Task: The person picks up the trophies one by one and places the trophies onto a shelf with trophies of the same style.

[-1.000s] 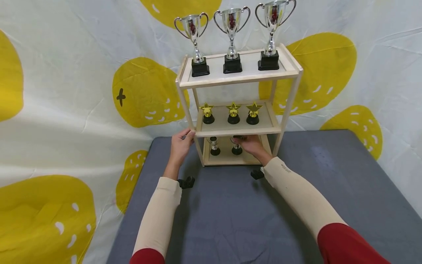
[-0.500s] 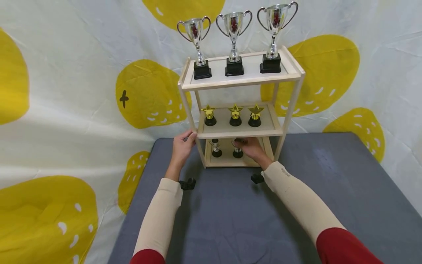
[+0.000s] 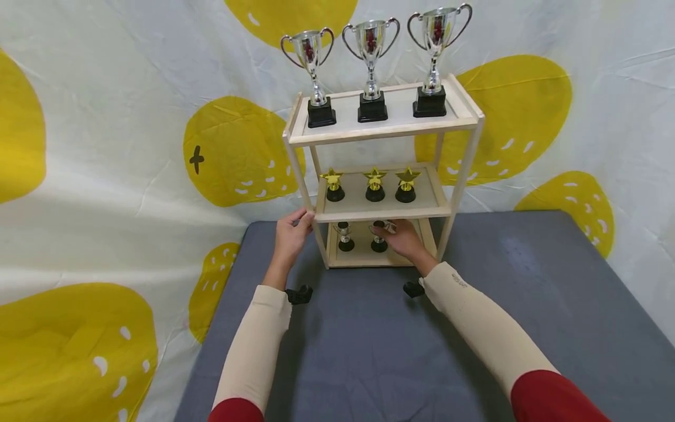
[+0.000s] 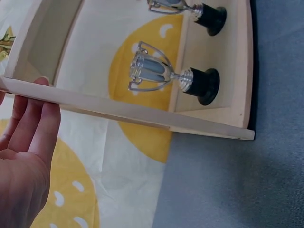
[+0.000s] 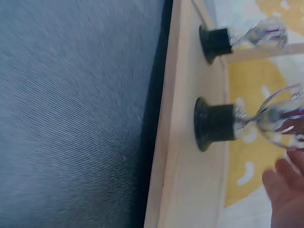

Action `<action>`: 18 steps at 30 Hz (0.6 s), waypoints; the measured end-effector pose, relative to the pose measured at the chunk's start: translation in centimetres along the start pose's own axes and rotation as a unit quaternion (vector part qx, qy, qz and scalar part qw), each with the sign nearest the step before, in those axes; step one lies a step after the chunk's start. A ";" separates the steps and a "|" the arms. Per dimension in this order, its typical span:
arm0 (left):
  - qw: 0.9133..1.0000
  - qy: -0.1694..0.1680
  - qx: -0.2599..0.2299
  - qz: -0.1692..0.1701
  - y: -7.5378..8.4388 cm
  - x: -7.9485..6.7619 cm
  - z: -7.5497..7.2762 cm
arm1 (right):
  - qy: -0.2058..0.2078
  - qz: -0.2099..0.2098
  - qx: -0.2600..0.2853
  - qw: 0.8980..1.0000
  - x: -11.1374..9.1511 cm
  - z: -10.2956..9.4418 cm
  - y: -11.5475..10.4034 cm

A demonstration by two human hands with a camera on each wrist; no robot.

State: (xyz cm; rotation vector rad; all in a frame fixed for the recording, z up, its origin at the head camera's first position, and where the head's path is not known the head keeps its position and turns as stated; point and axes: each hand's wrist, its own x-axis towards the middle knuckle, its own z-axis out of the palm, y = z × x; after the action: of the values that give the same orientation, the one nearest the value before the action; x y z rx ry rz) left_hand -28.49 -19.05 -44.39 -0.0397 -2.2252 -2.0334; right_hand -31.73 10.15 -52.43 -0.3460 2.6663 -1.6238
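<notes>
My left hand (image 3: pixel 293 234) grips the left front post (image 4: pixel 114 109) of a light wooden shelf, fingers behind it. On the bottom tier stand two small silver trophy cups with black bases. The left cup (image 3: pixel 345 235) is upright, apart from either hand. My right hand (image 3: pixel 405 239) is beside the right cup (image 3: pixel 379 241), its thumb crossing in front of it in the head view. In the right wrist view this cup (image 5: pixel 216 122) stands on the tier, with the loosely bent fingers (image 5: pixel 275 183) next to its handle, not wrapped around it. Contact with the handle cannot be told.
The middle tier (image 3: pixel 358 205) carries three gold star trophies (image 3: pixel 375 184) just above my right hand. Three large silver cups (image 3: pixel 371 64) stand on the top tier. The shelf rests on a grey cloth-covered table (image 3: pixel 353 351) against a patterned white and yellow backdrop (image 3: pixel 132 117).
My right hand has eased slightly back from the right small cup, and that cup's right handle now shows. The left hand has stayed on the post.
</notes>
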 end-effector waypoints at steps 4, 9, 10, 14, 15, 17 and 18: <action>1.000 0.003 -0.008 -0.014 0.0 0.2 -0.2 | 0.024 -0.014 -0.055 0.998 -2.1 -0.7 -0.8; 0.999 -0.022 -0.002 -0.031 0.6 0.2 -0.7 | 0.040 -0.028 -0.067 0.997 -6.7 -3.1 -2.1; 0.999 -0.028 0.008 -0.029 0.8 0.1 -1.0 | 0.045 -0.030 -0.068 0.996 -7.7 -3.6 -2.4; 0.995 -0.024 0.096 0.012 1.3 -0.3 -2.2 | 0.086 -0.063 -0.049 0.993 -10.9 -5.9 -2.9; 0.992 -0.016 0.123 0.027 1.4 -0.5 -2.5 | 0.103 -0.078 -0.041 0.991 -11.6 -6.5 -2.9; 0.983 0.001 0.177 0.059 1.3 -0.9 -3.3 | 0.144 -0.121 -0.023 0.982 -12.5 -7.7 -2.8; 0.977 0.009 0.201 0.071 1.3 -1.2 -3.8 | 0.167 -0.144 -0.017 0.975 -12.8 -8.3 -2.8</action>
State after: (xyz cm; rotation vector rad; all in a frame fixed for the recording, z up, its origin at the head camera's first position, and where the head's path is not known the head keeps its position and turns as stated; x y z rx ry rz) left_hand -26.90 -22.59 -42.92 -0.1371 -2.4945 -1.4780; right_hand -19.71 18.59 -47.59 -0.5260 3.0104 -1.8641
